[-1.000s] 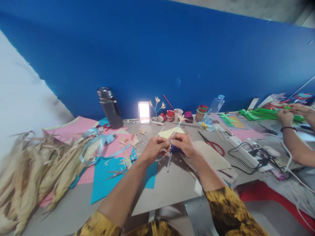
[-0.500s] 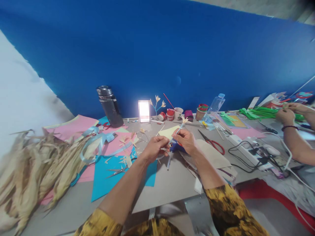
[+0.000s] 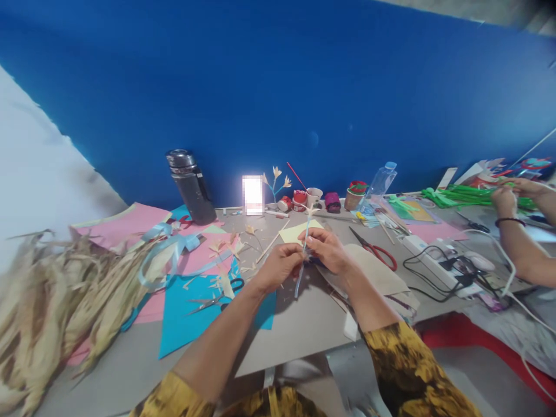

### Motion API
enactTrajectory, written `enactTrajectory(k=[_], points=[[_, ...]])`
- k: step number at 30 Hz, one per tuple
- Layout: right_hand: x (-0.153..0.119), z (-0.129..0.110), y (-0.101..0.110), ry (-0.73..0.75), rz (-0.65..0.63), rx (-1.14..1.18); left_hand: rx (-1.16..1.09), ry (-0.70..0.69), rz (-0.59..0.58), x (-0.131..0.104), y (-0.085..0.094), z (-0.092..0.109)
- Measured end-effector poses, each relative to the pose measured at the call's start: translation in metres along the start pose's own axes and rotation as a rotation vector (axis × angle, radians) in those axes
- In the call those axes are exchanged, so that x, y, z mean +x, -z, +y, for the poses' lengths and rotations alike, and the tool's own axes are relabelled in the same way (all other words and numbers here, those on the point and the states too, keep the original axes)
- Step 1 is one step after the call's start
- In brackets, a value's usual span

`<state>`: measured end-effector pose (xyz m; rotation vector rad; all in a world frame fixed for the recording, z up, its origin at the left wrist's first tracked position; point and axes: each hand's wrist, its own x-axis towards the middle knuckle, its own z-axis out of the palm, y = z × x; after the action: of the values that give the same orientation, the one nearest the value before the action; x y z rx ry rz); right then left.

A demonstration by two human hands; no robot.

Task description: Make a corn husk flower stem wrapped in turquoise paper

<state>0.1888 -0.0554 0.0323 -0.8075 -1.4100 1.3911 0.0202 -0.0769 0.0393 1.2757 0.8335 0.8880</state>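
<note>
Grip closed on both sides, left hand (image 3: pixel 282 267) and right hand (image 3: pixel 328 249) pinching the pale stem (image 3: pixel 297 285) mid-length, above the desk (image 3: pixel 289 341); it runs near upright; bloom (image 3: pixel 310 212) on top, right hand nearer it; tail below.

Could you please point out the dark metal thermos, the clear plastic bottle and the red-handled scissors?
Dark metal thermos (image 3: pixel 192 194): head view, body.
Clear plastic bottle (image 3: pixel 381 182): head view, upper side.
Red-handled scissors (image 3: pixel 384 259): head view, handle.
</note>
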Motion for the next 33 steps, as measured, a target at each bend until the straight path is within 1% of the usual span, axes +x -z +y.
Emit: enactTrajectory(k=[2,4,6,8,10,13,18,22,29,33], points=[[0.0026,0.0032,0.0009,-0.016,0.074,-0.027,0.100,-0.063,0.123,0.0023,-0.0001,-0.0027],[0.0048,0.0063,0.0015,-0.004,0.132,-0.068,0.137,-0.102,0.207,0.0042,0.0005,-0.0051],[0.0060,0.0084,0.0017,0.013,0.156,-0.086,0.142,-0.135,0.253,0.0054,0.0009,-0.0073],[0.0056,0.0092,0.0016,0.017,0.144,-0.078,0.151,-0.160,0.276,0.0060,0.0009,-0.0092],[0.0044,0.0089,0.0015,0.020,0.110,-0.063,0.161,-0.154,0.268,0.0063,0.0009,-0.0106],[0.0027,0.0074,0.0012,0.047,0.069,-0.079,0.189,-0.121,0.208,0.0063,0.0013,-0.0114],[0.0022,0.0063,0.0004,0.086,0.045,-0.088,0.297,-0.112,0.183,0.0066,0.0012,-0.0110],[0.0015,0.0056,0.0005,0.084,0.027,-0.077,0.273,-0.090,0.159,0.0054,-0.0005,-0.0096],[-0.0002,0.0004,0.0005,0.078,-0.003,-0.120,0.224,-0.080,0.194,0.0029,-0.0044,-0.0047],[0.0003,0.0013,0.0005,0.053,0.001,-0.070,0.229,-0.089,0.220,0.0045,-0.0063,-0.0050]])
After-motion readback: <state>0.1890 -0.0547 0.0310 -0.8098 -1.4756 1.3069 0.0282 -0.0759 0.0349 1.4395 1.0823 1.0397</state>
